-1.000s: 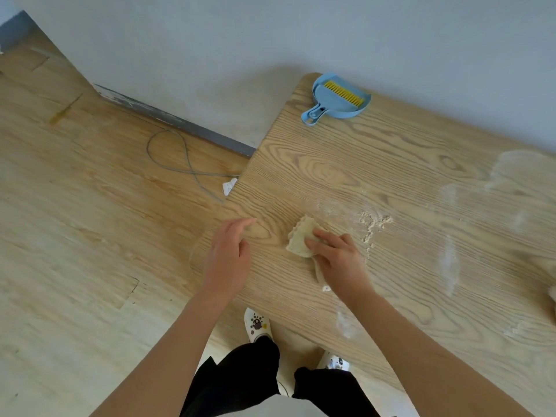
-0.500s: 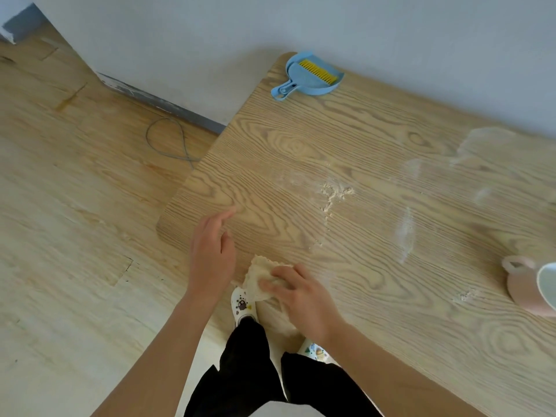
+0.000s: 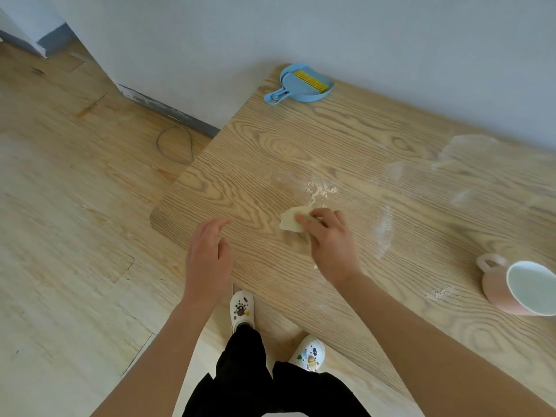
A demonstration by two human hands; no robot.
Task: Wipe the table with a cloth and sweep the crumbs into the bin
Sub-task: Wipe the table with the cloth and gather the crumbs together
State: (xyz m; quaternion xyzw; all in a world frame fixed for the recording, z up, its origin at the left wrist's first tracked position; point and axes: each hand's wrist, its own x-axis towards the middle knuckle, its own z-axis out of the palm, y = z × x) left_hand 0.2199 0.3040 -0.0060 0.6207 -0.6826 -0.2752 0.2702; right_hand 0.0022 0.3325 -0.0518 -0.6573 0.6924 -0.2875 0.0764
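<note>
My right hand holds a small cream cloth against the wooden table, fingers curled over it. A little heap of pale crumbs lies just beyond the cloth. More crumbs sit near the front edge, and floury smears streak the top to the right. My left hand hovers with relaxed fingers over the table's left front corner and holds nothing. A blue dustpan with a yellow-bristled brush lies at the far left corner. No bin is in view.
A pink mug with a white inside lies on its side at the right edge. A grey wire loop lies on the wooden floor left of the table. The wall runs along the table's back. My feet in white clogs stand at the front edge.
My right hand has pushed the cloth from the table's front edge away from me, up to just short of the crumb heap. My left hand stays at the corner.
</note>
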